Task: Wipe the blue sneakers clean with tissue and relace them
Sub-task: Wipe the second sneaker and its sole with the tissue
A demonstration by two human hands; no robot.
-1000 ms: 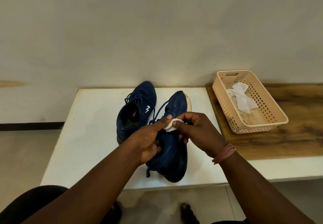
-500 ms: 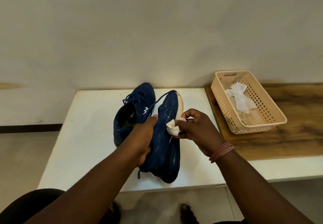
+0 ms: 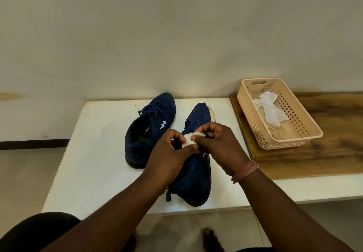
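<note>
Two blue sneakers lie on a white table (image 3: 94, 153). The left sneaker (image 3: 149, 128) stands upright with its laces in and a white logo on its side. The right sneaker (image 3: 194, 173) lies tipped on its side, sole to the right. Over its middle, my left hand (image 3: 169, 153) and my right hand (image 3: 218, 145) meet, and both pinch a small crumpled white tissue (image 3: 191, 140) between their fingertips. The hands hide the sneaker's lace area.
A beige perforated plastic basket (image 3: 294, 139) with used white tissues (image 3: 269, 108) in it stands on a wooden board (image 3: 324, 157) to the right. A wall rises right behind the table. My knee and bare foot show below the table's front edge.
The right sneaker has dropped back flatter on the table. My left hand has left the sneaker's side and joined the right hand on the tissue above it.
</note>
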